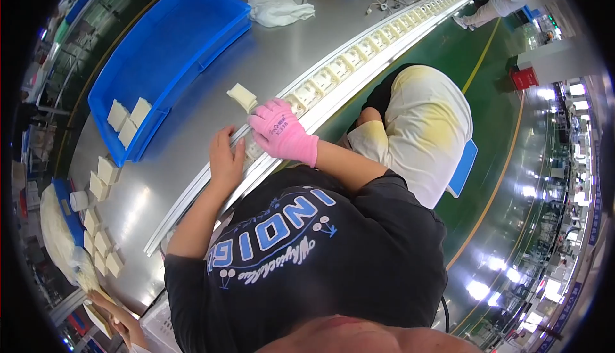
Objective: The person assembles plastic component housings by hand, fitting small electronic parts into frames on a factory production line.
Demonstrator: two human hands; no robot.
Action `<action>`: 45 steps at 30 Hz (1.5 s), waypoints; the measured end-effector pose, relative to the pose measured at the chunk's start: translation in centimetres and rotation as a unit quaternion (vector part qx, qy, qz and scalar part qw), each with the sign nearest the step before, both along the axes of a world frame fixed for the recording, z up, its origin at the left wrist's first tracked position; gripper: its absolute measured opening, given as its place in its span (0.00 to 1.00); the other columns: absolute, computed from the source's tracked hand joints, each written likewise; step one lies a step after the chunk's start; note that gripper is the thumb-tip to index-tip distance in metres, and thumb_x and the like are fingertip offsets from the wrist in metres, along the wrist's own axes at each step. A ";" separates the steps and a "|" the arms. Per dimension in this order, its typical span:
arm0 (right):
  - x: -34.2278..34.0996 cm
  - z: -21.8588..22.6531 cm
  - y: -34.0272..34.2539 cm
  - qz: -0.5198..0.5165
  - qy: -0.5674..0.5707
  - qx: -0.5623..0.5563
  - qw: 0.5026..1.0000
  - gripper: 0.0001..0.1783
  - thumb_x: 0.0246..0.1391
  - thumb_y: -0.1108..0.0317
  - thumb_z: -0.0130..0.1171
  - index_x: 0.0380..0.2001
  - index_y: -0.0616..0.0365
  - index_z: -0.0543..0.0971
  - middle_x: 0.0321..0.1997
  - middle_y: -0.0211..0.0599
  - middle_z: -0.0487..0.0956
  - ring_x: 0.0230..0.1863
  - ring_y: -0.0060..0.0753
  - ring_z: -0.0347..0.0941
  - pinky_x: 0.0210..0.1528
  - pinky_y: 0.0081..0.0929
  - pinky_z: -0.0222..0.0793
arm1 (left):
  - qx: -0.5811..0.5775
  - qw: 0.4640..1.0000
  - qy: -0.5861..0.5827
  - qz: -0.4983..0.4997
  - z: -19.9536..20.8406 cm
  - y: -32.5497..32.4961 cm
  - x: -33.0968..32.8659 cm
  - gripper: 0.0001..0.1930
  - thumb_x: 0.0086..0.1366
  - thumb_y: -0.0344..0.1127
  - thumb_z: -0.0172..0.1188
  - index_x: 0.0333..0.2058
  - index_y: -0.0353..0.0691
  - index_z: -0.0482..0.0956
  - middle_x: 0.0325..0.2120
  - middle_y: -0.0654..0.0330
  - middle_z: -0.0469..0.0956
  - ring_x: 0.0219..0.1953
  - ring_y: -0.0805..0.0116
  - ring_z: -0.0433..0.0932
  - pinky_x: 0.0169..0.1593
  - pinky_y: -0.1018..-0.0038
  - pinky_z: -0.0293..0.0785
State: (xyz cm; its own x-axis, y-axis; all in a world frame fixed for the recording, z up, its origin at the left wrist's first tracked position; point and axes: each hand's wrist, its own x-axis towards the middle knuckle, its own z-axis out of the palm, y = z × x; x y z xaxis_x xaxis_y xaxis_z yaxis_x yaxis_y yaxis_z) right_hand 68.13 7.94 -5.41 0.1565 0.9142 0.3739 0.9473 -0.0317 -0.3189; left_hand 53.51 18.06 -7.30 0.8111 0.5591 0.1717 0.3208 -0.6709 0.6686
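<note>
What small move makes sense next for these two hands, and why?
Perhaps the pink-gloved right hand should pick up the loose white piece, since that lies right beside it; the bare left hand is at the rail.

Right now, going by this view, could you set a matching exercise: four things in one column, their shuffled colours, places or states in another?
1. Left hand
2. Right hand
3. Large bin
4. Row of cream parts

A. Wears a pink glove
B. Lined up along the rail
C. Bare
D. Blue

Right pairs: 1-C; 2-A; 3-D; 4-B
</note>
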 end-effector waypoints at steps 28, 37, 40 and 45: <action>-1.3 0.8 3.5 0.182 -0.010 -0.079 0.980 0.13 0.42 0.59 0.50 0.29 0.56 0.70 0.31 0.38 0.71 0.38 0.39 0.66 0.45 0.35 0.55 | 0.090 0.978 0.135 0.129 0.5 0.8 -8.9 0.21 0.58 0.37 0.47 0.47 0.32 0.60 0.43 0.47 0.65 0.47 0.50 0.62 0.50 0.64 0.57; 1.8 1.8 5.3 0.297 -0.032 -0.061 0.952 0.11 0.42 0.59 0.49 0.26 0.55 0.69 0.28 0.37 0.70 0.36 0.39 0.66 0.44 0.35 0.56 | 0.100 0.969 0.115 0.193 -0.1 0.7 -9.1 0.21 0.56 0.35 0.50 0.48 0.35 0.61 0.44 0.47 0.64 0.47 0.49 0.61 0.51 0.63 0.56; 1.9 2.8 6.3 0.360 -0.058 -0.075 0.928 0.12 0.43 0.58 0.49 0.25 0.55 0.72 0.29 0.37 0.72 0.36 0.37 0.67 0.40 0.34 0.58 | 0.162 0.949 0.104 0.249 0.4 -0.2 -9.7 0.21 0.56 0.34 0.50 0.48 0.35 0.61 0.45 0.48 0.63 0.48 0.49 0.61 0.52 0.63 0.55; 2.2 3.2 8.2 0.488 -0.010 -0.056 0.871 0.11 0.38 0.64 0.52 0.23 0.58 0.67 0.25 0.42 0.66 0.31 0.45 0.63 0.36 0.39 0.58 | 0.202 0.911 0.067 0.352 0.6 -2.4 -11.7 0.21 0.54 0.31 0.53 0.47 0.35 0.63 0.45 0.47 0.65 0.49 0.50 0.62 0.53 0.63 0.55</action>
State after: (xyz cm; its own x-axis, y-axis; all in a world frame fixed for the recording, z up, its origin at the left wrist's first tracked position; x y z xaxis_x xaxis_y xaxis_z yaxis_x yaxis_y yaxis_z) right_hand 70.35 16.12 -2.17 -0.7210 0.6393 0.2672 0.5465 0.7618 -0.3479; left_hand 41.80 15.69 -6.74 0.3044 0.8619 0.4055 0.8274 -0.4502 0.3357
